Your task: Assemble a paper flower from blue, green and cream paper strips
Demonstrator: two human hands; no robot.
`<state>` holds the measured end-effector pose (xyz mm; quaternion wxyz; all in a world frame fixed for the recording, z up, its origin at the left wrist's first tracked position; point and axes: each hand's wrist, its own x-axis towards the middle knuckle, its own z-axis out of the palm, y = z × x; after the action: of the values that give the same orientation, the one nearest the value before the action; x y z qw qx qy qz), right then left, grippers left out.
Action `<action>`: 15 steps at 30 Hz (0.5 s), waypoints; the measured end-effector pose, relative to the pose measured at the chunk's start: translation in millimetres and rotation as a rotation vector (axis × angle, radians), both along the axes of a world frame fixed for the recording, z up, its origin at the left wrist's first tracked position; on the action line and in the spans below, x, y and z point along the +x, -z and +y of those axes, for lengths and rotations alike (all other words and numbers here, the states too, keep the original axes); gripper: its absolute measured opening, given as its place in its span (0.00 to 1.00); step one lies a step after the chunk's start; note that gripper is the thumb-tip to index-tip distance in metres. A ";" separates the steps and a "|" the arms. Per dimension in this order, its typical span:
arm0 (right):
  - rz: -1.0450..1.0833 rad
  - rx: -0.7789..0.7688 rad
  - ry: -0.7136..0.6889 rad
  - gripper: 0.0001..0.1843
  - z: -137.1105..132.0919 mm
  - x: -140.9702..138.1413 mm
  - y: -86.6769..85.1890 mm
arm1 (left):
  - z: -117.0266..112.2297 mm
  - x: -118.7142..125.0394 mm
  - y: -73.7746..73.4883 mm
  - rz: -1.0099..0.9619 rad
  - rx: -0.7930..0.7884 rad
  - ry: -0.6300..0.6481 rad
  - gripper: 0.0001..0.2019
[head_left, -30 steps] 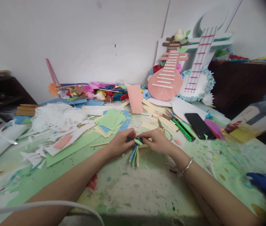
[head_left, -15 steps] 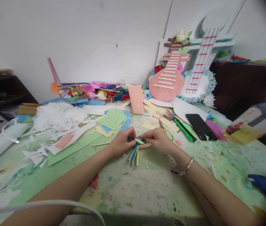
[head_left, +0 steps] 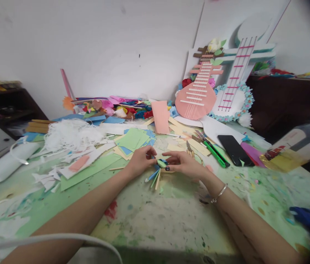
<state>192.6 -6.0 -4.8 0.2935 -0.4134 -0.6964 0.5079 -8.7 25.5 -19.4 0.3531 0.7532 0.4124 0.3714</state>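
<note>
Cable: nearest of all, a white cable [head_left: 61, 236] curves across the left forearm
Table: paint-stained table [head_left: 155, 220] spreading between the two forearms, and a silver bracelet [head_left: 224, 188] rides the right wrist
Folded strips: here's the centre of it, blue, green and cream folded strips [head_left: 155, 177] lying between the hands, bunched at the far end and fanned towards the person, probably so the bunched end sits under the fingertips
Left hand: the left hand [head_left: 141, 160] curls in beside them, thumb and forefinger close; whether they grip anything, I can't tell
Right hand: the right hand [head_left: 184, 164] has its fingers loosely spread round the bunch, not clamped, perhaps just steadying it
Cutting tools: scissors [head_left: 189, 147] and a green cutter [head_left: 214, 152] just beyond the right hand, handy for it, I'd say
Paper stack: green sheets [head_left: 134, 138] beyond the left hand, likely piled for easy reach
Lute shape: a pink lute [head_left: 196, 106] well beyond the right hand, propped up, presumably to spare table space
</note>
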 end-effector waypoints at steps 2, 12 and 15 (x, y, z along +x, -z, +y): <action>0.028 -0.004 -0.060 0.32 -3.0 -3.1 -1.8 | 0.0 0.6 -0.8 -0.125 -0.056 0.024 0.10; 0.270 -0.180 0.045 0.18 -8.1 -15.3 -3.9 | -14.6 5.0 -13.4 -0.320 0.145 0.237 0.10; 0.252 -0.174 0.026 0.17 -8.1 -16.3 -3.3 | -15.1 6.8 -12.5 -0.289 0.185 0.236 0.11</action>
<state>176.3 -14.1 -1.6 0.3482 -0.3794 -0.6019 0.6104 -2.0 10.4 -6.8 0.3789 0.7645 0.2303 0.4679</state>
